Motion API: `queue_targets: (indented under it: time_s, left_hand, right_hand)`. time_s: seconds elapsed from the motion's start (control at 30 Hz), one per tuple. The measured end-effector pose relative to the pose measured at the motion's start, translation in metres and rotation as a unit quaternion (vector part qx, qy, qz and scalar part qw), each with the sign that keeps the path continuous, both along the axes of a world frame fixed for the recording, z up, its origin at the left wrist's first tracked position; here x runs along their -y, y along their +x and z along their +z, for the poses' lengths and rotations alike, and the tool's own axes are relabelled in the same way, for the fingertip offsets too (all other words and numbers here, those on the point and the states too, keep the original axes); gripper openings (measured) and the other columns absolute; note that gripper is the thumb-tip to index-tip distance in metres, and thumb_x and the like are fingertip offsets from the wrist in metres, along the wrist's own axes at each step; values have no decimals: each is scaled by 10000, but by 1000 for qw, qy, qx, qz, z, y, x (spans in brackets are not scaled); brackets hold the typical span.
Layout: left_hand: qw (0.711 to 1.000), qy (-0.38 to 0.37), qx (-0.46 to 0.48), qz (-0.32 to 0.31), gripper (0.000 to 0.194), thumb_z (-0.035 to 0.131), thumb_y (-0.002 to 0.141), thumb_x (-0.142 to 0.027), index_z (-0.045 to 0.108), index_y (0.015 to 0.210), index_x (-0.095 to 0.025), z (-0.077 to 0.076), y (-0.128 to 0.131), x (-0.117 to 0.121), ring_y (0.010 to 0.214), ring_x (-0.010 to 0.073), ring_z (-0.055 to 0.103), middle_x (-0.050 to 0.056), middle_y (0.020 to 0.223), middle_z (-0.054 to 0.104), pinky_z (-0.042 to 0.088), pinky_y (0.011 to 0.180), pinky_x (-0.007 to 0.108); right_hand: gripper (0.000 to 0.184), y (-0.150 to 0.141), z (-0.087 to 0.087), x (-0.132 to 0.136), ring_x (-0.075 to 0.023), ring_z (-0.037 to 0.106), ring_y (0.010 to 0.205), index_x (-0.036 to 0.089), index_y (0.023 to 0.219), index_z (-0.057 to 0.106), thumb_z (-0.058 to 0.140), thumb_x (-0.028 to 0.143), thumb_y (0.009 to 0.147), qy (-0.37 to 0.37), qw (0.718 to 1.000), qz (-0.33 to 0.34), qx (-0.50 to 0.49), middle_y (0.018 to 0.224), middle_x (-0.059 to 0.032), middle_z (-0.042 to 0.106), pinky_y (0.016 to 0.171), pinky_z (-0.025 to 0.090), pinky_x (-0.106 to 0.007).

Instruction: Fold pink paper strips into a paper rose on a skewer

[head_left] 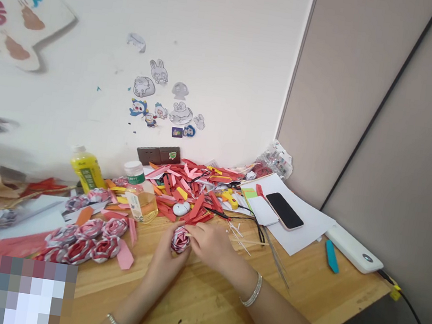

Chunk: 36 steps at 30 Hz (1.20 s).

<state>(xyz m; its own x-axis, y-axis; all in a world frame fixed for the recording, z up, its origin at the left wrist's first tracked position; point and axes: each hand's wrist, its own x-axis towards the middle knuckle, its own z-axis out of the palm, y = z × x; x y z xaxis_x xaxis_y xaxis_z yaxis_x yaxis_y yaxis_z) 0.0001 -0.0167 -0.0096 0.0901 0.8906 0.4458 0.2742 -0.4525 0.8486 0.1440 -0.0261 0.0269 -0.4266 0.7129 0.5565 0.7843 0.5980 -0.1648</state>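
My left hand (168,256) is wrapped round a folded paper rose (180,239) in pink, red and white, holding it just above the table. The fingers of my right hand (210,244) are pinched at the rose's upper right edge; its fingertips are partly hidden. A thin pale stick (248,241) shows just beyond my right hand, and I cannot tell whether it is held or lying there. More finished paper roses (81,250) sit together on the left, beside a pink folded paper strip (125,256).
Red, pink and yellow paper pieces (197,183) heap along the wall. Among them are a yellow glue gun (230,199) and a white earbud case (181,209). Two bottles (88,171) stand left. A phone (284,211) lies on white paper (301,238), near a white device (354,248).
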Motion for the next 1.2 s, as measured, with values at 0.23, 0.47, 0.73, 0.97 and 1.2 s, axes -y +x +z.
queue_targets:
  time_s: [0.23, 0.47, 0.73, 0.97, 1.2]
  left_hand:
    - [999, -15, 46, 13, 585, 644, 675, -206, 347, 1179, -210, -5, 0, 0, 926, 198, 593, 67, 1054, 553, 471, 823, 368]
    - [996, 7, 83, 10, 450, 628, 690, -235, 431, 1093, -206, 0, -2, -3, 953, 196, 562, 58, 1045, 527, 469, 831, 339]
    - [998, 1, 14, 68, 437, 621, 689, -306, 470, 1086, -204, 11, -6, 0, 988, 241, 552, 65, 1068, 549, 449, 864, 404]
    - [994, 51, -58, 72, 437, 595, 707, -306, 442, 1100, -192, 7, -5, 2, 967, 247, 568, 78, 1054, 559, 469, 840, 419]
    - [993, 46, -88, 70, 351, 579, 715, -325, 440, 1003, -181, 6, 0, 7, 810, 212, 593, 44, 907, 556, 511, 718, 377]
  right_hand:
    - [247, 4, 7, -1, -164, 606, 835, 179, 1037, 606, 428, 147, 868, -38, 997, -9, -72, 951, -54, 670, 720, 419, -247]
    - [248, 2, 5, 0, -151, 606, 810, 187, 1018, 615, 448, 127, 846, -49, 995, 10, -83, 934, -42, 672, 716, 419, -232]
    - [237, 0, 0, 2, -162, 601, 754, 178, 1011, 614, 476, 144, 822, -33, 998, 36, -28, 851, -47, 667, 665, 415, -238]
    - [254, 2, 11, 6, -170, 599, 849, 178, 1097, 524, 352, 258, 930, -20, 995, 25, -92, 964, -54, 653, 701, 403, -251]
    - [95, 1, 8, 1, -172, 583, 740, 142, 864, 538, 455, 184, 882, -38, 998, -12, -57, 808, -59, 631, 635, 381, -254]
